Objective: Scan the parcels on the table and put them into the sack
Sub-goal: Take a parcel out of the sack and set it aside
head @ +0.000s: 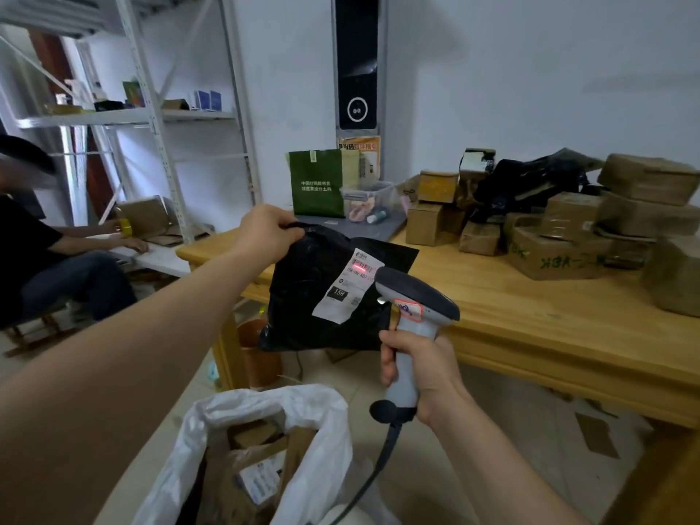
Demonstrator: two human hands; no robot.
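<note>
Your left hand has its grip pinched on the black parcel, which hangs long-axis down by the tabletop edge. Your right hand has its grip clamped round the scanner, beam on the label. The sack gapes at six o'clock, so the left hand looks nearer.

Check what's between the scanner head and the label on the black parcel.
Nothing. The head view shows only open air between the scanner and the label on the black parcel. The red scan line lands on the label.

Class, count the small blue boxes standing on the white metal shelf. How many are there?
2. One small blue box stands beside a second blue box, at the right end of the white metal shelf; others may be hidden.
</note>
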